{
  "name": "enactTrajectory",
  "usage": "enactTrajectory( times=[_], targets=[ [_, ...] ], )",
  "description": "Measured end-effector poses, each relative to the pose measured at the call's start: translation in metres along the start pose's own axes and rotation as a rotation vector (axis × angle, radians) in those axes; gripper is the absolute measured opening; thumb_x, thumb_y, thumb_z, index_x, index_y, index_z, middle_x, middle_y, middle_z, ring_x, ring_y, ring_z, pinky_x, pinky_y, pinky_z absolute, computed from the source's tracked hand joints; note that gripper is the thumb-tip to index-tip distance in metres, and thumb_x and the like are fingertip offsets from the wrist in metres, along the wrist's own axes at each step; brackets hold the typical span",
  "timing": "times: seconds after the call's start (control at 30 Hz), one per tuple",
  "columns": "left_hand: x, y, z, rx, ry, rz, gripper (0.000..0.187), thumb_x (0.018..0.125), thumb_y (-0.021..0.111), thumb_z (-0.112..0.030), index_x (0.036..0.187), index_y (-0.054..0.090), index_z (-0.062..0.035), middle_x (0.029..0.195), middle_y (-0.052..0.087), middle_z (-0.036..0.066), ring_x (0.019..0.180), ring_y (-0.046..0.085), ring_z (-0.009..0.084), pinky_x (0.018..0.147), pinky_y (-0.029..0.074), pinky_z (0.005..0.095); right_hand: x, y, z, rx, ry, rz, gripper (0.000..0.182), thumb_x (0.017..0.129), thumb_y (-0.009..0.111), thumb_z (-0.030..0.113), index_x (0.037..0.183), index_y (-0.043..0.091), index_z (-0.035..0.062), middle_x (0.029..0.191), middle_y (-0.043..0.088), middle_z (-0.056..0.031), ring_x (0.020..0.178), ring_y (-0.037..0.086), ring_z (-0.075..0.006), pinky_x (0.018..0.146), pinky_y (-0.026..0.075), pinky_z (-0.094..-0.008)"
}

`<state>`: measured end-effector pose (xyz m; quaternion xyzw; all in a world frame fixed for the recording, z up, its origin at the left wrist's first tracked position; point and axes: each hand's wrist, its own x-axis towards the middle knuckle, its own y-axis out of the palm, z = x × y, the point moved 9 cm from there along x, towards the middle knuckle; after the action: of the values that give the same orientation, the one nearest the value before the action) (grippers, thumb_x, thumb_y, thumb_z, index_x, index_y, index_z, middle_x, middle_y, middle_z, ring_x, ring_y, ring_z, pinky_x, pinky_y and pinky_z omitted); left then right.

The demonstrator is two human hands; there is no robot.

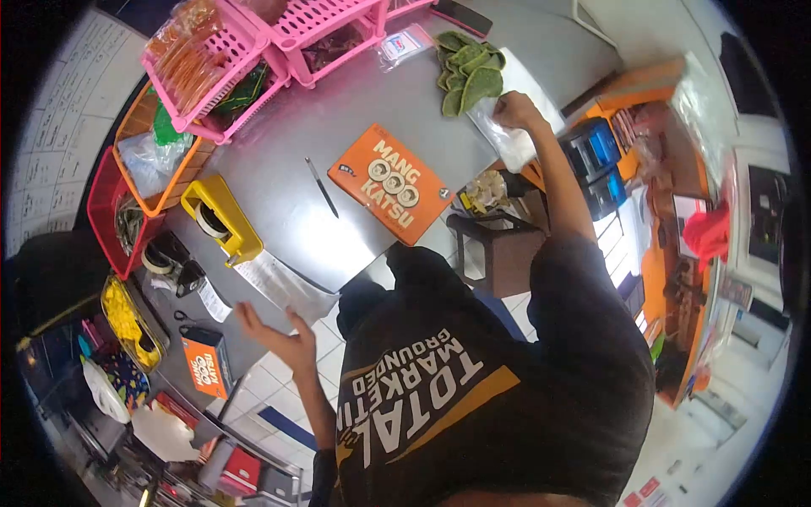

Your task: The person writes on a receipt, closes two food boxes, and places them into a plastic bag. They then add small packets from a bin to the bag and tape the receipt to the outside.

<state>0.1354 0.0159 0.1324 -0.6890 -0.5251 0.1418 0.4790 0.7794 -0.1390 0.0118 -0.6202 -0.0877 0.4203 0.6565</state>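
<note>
My right hand [517, 113] reaches to the far right of the grey table, its fingers closed on the edge of a clear plastic bag [488, 118]. Beneath it lies a white stack of plastic [513, 150]. Just beyond are green leaf-shaped pieces [469, 74] in a pile. My left hand [285, 340] is off the table's near left edge, fingers spread, holding nothing. An orange box [393, 182] printed "MANG KATSU" lies flat at the table's near side. To its left rests a slim dark pen [322, 188].
Pink baskets [245, 72] with packets stand at the back left. A yellow tape dispenser [221, 221] and a paper sheet [274, 283] lie along the left edge. Another orange box [205, 363] sits lower left. A brown bin [498, 253] stands below the right edge, near an orange shelf [667, 279].
</note>
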Motion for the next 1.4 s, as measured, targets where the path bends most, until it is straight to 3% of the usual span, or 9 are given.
enactTrajectory(
  times=[0.03,0.23,0.63,0.73,0.87,1.0,1.2,1.33,1.4],
  targets=[
    [-0.003,0.010,-0.011,-0.027,-0.019,0.014,0.069,0.090,0.061,-0.014,0.146,0.029,0.0102,0.152,0.028,0.035,0.144,0.026,0.0484,0.119,0.021,0.0549,0.002,-0.001,0.002,-0.083,-0.028,-0.118,0.015,0.075,0.074,0.017,0.083,0.074,0.0044,0.079,0.074,-0.0119,0.072,0.071,-0.0245,0.070,0.055,-0.0376],
    [-0.018,0.036,-0.044,-0.146,-0.090,0.038,0.059,0.091,0.059,-0.009,0.144,0.037,0.0063,0.153,0.031,0.030,0.141,0.034,0.0449,0.114,0.033,0.0531,0.002,-0.003,-0.003,0.192,-0.118,-0.056,0.017,0.083,0.071,0.019,0.087,0.073,0.0027,0.079,0.073,-0.0152,0.075,0.071,-0.0298,0.072,0.056,-0.0396],
    [-0.031,0.036,-0.089,-0.498,0.039,0.078,0.049,0.088,0.059,-0.003,0.135,0.049,0.0059,0.136,0.052,0.027,0.129,0.050,0.0421,0.110,0.038,0.0466,-0.155,-0.152,0.054,0.219,0.237,-1.702,0.028,0.100,0.046,0.018,0.094,0.051,-0.0088,0.082,0.059,-0.0313,0.082,0.060,-0.0505,0.070,0.048,-0.0543],
    [-0.047,0.045,-0.102,-0.903,-0.131,0.274,0.045,0.090,0.064,-0.004,0.133,0.052,0.0014,0.121,0.064,0.022,0.118,0.061,0.0321,0.102,0.046,0.0421,-0.216,-0.199,0.066,0.347,-0.172,-1.733,0.033,0.105,0.044,0.023,0.088,0.050,-0.0044,0.081,0.056,-0.0161,0.073,0.057,-0.0299,0.068,0.046,-0.0425],
    [-0.074,0.059,-0.111,-1.425,-0.350,0.585,0.083,0.084,0.073,-0.004,0.154,0.027,-0.0093,0.147,0.047,0.017,0.140,0.043,0.0286,0.117,0.033,0.0440,-0.382,-0.170,0.265,0.559,-0.552,-1.145,0.030,0.109,0.042,0.022,0.101,0.057,-0.0029,0.093,0.060,-0.0062,0.081,0.058,-0.0147,0.075,0.047,-0.0287],
    [-0.107,0.078,-0.087,-1.676,-0.444,0.669,0.127,0.068,0.092,-0.039,0.161,0.009,-0.0149,0.160,0.029,0.017,0.150,0.028,0.0294,0.122,0.022,0.0482,-0.393,-0.102,0.267,1.332,-0.461,-0.397,0.026,0.108,0.045,0.022,0.111,0.060,0.0012,0.105,0.064,-0.0050,0.091,0.060,-0.0096,0.081,0.048,-0.0242],
    [-0.133,0.020,-0.126,-2.023,-0.262,1.073,0.124,0.069,0.093,-0.025,0.160,0.011,-0.0109,0.155,0.040,0.015,0.142,0.040,0.0259,0.118,0.030,0.0400,-0.385,-0.043,0.252,1.419,-0.226,-0.206,0.026,0.107,0.047,0.024,0.111,0.061,0.0022,0.104,0.066,-0.0079,0.090,0.064,-0.0141,0.079,0.051,-0.0271],
    [-0.151,-0.015,-0.095,-1.906,-0.069,0.958,0.107,0.065,0.094,-0.043,0.148,0.042,-0.0010,0.142,0.055,0.009,0.124,0.057,0.0213,0.106,0.044,0.0333,-0.388,-0.022,0.246,1.430,-0.140,-0.179,0.026,0.107,0.049,0.025,0.111,0.061,0.0029,0.103,0.068,-0.0098,0.089,0.066,-0.0170,0.078,0.053,-0.0291],
    [-0.161,-0.034,-0.086,-1.519,-0.091,1.085,0.073,0.075,0.088,-0.031,0.133,0.057,0.0003,0.123,0.065,0.011,0.108,0.065,0.0219,0.096,0.050,0.0328,-0.390,-0.013,0.242,1.434,-0.110,-0.170,0.026,0.106,0.049,0.026,0.111,0.062,0.0033,0.103,0.069,-0.0107,0.089,0.067,-0.0185,0.077,0.054,-0.0300]
  ],
)
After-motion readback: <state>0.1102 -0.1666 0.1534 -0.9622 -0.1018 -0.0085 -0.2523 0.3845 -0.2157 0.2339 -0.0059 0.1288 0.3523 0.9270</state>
